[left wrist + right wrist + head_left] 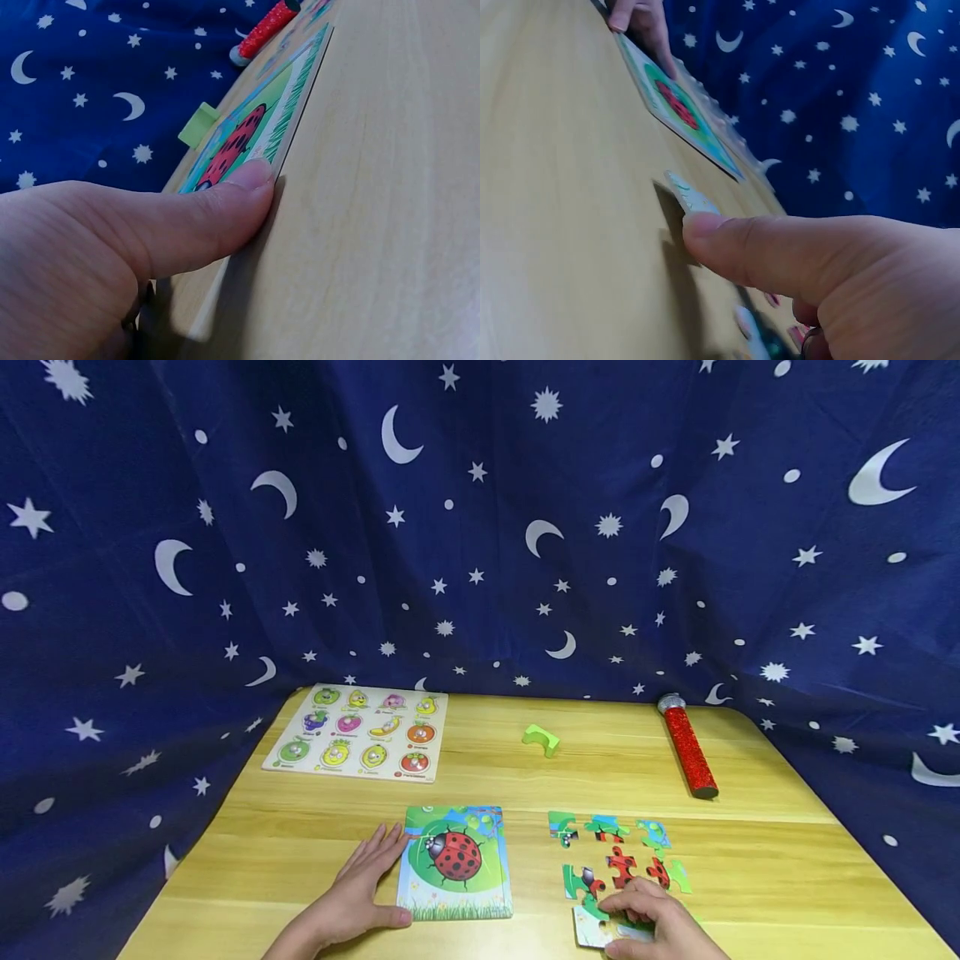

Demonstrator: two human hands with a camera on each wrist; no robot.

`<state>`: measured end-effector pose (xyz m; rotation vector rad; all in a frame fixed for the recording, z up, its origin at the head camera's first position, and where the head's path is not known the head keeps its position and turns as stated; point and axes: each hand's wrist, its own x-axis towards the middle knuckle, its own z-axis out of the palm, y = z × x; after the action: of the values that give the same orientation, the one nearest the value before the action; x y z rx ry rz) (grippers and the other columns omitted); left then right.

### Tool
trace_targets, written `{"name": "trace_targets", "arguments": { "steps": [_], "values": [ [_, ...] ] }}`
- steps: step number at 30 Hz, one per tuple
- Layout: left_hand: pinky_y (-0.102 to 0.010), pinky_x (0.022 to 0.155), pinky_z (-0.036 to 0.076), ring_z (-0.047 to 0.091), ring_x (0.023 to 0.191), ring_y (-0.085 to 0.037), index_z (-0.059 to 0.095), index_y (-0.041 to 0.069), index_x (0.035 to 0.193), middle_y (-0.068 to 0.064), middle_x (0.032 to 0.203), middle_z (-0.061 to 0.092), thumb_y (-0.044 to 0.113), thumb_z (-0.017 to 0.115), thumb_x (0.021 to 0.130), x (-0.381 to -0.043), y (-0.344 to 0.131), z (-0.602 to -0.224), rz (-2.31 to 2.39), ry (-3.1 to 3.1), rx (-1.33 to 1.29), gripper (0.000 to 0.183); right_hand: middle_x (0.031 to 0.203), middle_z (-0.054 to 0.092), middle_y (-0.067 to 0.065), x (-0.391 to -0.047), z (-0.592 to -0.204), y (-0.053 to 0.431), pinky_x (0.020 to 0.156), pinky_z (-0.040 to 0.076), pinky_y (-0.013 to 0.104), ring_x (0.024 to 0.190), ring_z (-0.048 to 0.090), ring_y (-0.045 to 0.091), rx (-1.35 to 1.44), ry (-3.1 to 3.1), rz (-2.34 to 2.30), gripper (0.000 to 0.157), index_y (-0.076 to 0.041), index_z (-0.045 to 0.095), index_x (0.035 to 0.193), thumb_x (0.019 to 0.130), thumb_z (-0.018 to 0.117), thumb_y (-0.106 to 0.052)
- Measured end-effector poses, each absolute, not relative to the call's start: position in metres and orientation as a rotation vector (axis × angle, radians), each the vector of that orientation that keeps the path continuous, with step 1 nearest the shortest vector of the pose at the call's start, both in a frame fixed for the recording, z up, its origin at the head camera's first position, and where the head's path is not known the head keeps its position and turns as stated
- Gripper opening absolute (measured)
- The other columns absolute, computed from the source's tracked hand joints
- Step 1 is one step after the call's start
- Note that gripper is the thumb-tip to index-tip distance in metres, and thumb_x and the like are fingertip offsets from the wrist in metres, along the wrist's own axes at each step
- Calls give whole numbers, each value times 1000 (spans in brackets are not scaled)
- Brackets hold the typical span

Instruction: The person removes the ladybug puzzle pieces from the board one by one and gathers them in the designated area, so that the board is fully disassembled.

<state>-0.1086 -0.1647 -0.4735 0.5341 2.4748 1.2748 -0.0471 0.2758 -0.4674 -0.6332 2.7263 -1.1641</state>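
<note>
A square ladybug picture board [455, 893] lies flat on the table. My left hand [352, 893] rests beside it with fingers extended. Its fingertips touch the board's left edge and its thumb lies at the near-left corner, as the left wrist view also shows. To the right, my right hand [648, 918] pinches a pale corner puzzle piece [688, 193], which is tilted a little above the table. Separate ladybug puzzle pieces lie around that hand, among them a red spotted one [621, 865] and a green-and-blue corner one [561, 823]. My right palm hides some pieces.
A fruit peg puzzle [390, 760] lies at the back left of the wooden table [480, 785]. A green arch block [543, 739] sits at the back middle, and a red glittery toy microphone [688, 752] at the back right. Behind hangs a blue star-and-moon cloth [480, 527].
</note>
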Motion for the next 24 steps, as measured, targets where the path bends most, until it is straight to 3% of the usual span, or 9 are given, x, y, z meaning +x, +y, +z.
{"name": "trace_targets", "arguments": {
  "steps": [4,10,16,24],
  "values": [
    [7,94,-13,-3,152,-45,29,3,154,-21,164,16,37,87,66,-108,-164,-474,1284,2461,523,110,97,56,-12,-48,-474,268,63,37,16,82,44,-5,-830,2783,-1177,34,-15,71,111,80,81,-23],
    [6,94,-13,-4,152,-44,29,4,154,-20,165,15,37,87,66,-108,-164,-474,1289,2451,515,110,91,52,-15,-51,-474,264,62,30,16,80,39,-6,-867,2840,-1111,35,-16,72,109,78,83,-27],
    [8,93,-14,-3,152,-45,29,3,154,-20,164,15,37,86,67,-108,-165,-473,1273,2458,524,109,88,50,-11,-52,-478,268,63,28,13,81,37,-7,-1079,2864,-1094,37,-12,72,106,74,84,-24],
    [-15,109,-12,-6,153,-44,29,4,154,-20,165,14,37,86,67,-108,-165,-473,1298,2431,502,109,88,49,-11,-51,-479,269,63,29,14,81,37,-7,-1027,2855,-1065,36,-11,71,107,76,83,-25]
  ]
}}
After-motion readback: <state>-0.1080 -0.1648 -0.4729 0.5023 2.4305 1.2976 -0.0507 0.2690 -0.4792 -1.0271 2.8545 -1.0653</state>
